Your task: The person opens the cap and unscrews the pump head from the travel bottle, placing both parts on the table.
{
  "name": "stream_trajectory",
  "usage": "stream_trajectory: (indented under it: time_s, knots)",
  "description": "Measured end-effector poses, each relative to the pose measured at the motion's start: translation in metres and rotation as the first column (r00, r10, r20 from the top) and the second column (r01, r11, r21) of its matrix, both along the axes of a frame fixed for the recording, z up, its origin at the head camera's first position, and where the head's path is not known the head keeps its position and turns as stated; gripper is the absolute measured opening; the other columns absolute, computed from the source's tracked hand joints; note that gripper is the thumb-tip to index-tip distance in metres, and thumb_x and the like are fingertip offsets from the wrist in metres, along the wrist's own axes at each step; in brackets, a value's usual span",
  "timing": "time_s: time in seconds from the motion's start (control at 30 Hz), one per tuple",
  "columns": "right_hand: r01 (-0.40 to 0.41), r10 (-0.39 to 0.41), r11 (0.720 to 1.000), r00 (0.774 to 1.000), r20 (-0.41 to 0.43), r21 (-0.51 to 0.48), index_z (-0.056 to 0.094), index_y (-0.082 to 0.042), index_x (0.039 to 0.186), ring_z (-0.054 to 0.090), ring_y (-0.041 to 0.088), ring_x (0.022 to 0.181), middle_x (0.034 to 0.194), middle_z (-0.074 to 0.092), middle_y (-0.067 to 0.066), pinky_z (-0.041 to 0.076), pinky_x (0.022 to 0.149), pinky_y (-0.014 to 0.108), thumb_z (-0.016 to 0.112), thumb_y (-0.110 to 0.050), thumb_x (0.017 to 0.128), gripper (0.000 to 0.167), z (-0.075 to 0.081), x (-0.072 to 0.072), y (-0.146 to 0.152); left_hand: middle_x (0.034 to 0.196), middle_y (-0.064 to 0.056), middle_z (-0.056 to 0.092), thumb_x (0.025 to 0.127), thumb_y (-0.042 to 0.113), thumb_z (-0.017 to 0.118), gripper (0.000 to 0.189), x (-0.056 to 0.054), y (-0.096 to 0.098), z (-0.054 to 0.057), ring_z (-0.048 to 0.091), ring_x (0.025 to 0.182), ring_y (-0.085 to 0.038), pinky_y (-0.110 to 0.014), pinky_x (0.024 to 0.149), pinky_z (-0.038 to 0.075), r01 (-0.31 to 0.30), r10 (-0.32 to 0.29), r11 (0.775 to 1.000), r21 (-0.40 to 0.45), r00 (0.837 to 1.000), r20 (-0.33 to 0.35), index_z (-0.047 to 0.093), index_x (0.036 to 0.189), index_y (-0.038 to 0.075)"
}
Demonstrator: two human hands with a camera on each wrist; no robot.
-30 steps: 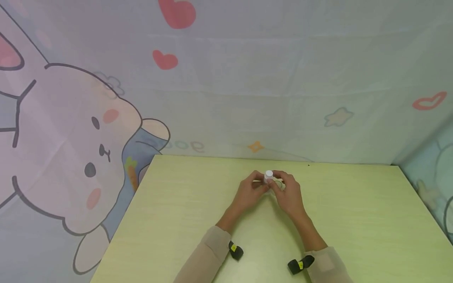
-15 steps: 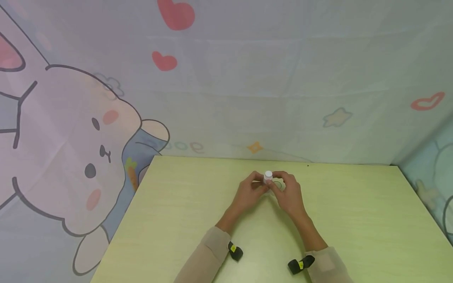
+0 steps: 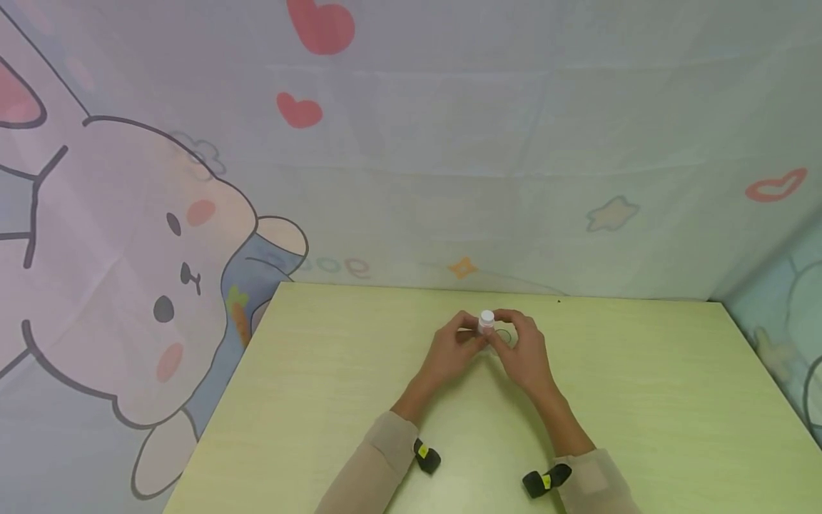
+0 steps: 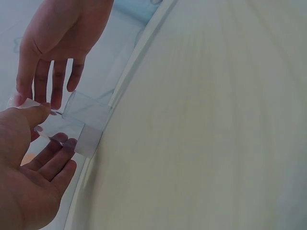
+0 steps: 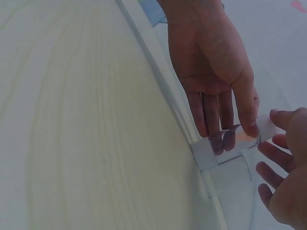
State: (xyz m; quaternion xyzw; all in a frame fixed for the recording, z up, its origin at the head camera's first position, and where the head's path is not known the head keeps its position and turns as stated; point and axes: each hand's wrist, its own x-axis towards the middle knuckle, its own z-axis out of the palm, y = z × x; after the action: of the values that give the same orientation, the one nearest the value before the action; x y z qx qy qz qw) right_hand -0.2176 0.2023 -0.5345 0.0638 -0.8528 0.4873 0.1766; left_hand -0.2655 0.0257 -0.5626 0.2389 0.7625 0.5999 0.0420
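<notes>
A small white bottle with a white cap stands upright between both hands near the table's back edge. My left hand pinches it from the left with thumb and fingers; my right hand pinches it from the right. In the right wrist view, a clear section lies under the bottle's white top, with a white lower part at the table. The left hand's fingers overlap that clear section. Just right of it is a clear, round-rimmed cup, close by the right hand's lower fingers.
The pale yellow-green table ends at a fabric backdrop printed with a rabbit and hearts, close behind the hands. Black wrist devices sit at both beige sleeves. A cable shows at the far right edge.
</notes>
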Motion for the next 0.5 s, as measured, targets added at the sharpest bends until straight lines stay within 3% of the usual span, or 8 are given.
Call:
stream_trajectory:
  time_s: [0.23, 0.5]
  knots:
    - [0.031, -0.032, 0.999, 0.999, -0.017, -0.023, 0.070, -0.006, 0.125, 0.058, 0.035, 0.126, 0.126, 0.072, 0.012, 0.045, 0.109, 0.057, 0.073, -0.029, 0.103, 0.032, 0.0023, -0.0004, -0.0008, 0.127, -0.001, 0.066, 0.101, 0.037, 0.075, 0.026, 0.0005, 0.0005, 0.0024, 0.068, 0.125, -0.028, -0.031, 0.098, 0.059, -0.002, 0.001, 1.000, 0.006, 1.000, 0.008, 0.064, 0.119, 0.023]
    - [0.024, -0.024, 1.000, 0.999, -0.025, -0.005, 0.070, -0.005, 0.126, 0.059, 0.035, 0.126, 0.127, 0.072, 0.013, 0.046, 0.109, 0.058, 0.071, -0.024, 0.105, 0.029, 0.0006, 0.0005, -0.0007, 0.125, 0.001, 0.066, 0.102, 0.032, 0.076, 0.022, -0.0004, 0.0007, 0.0009, 0.069, 0.123, -0.024, -0.029, 0.096, 0.059, -0.004, 0.004, 1.000, 0.006, 1.000, 0.012, 0.064, 0.118, 0.022]
